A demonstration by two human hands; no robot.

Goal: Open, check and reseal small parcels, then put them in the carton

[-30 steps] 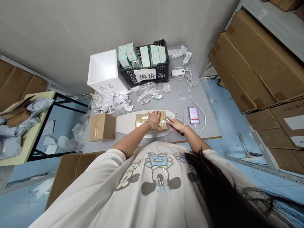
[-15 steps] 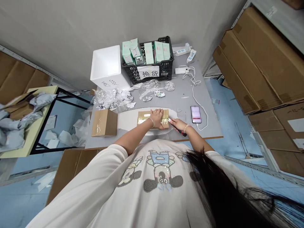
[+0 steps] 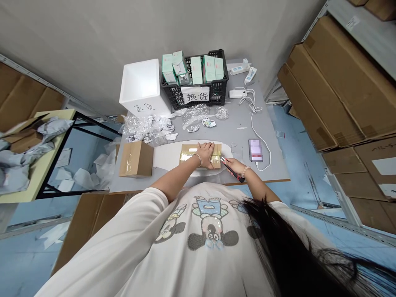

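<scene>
- From where I stand, the left hand [image 3: 205, 156] lies open, fingers spread, pressing on the taped box [image 3: 186, 154].
- That box rests on a white sheet [image 3: 163, 156] near the table's [image 3: 213, 134] front edge.
- The right hand [image 3: 235, 166] grips a red-and-black cutter [image 3: 237, 176], its tip at the box's right end; I can't tell whether they touch.
- A plain carton [image 3: 136, 159] stands left of the sheet, a phone [image 3: 255, 149] beyond the right hand.
</scene>
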